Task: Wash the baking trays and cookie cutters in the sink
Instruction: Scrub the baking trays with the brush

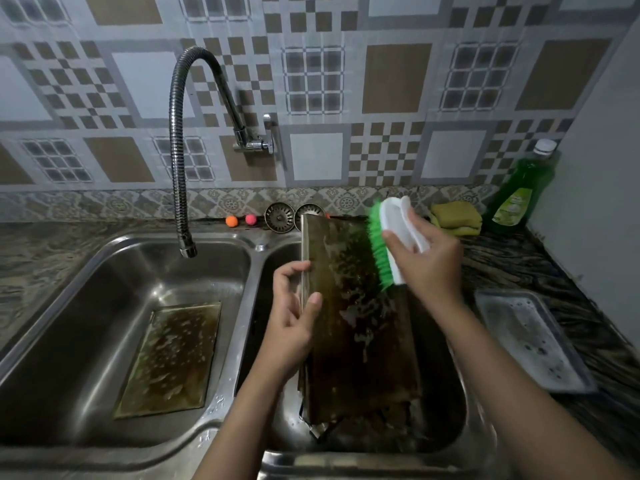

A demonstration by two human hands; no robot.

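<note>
A dark, greasy baking tray (349, 306) stands tilted in the right sink basin (446, 420), flecked with suds. My left hand (294, 310) grips its left edge. My right hand (424, 258) holds a white scrub brush (391, 237) with green bristles pressed against the tray's upper right part. More dark trays (363, 414) lie beneath it in the same basin. Another browned tray (173, 358) lies flat on the floor of the left basin (86, 306). A soapy metal tray (530, 337) rests on the counter to the right. No cookie cutters are visible.
A flexible steel faucet (180, 150) arches over the left basin, no water running. Along the back ledge sit two sink strainers (278, 216), an orange ball (231, 221) and a pink ball (250, 219). Yellow cloths (457, 218) and a green dish soap bottle (519, 192) stand at the back right.
</note>
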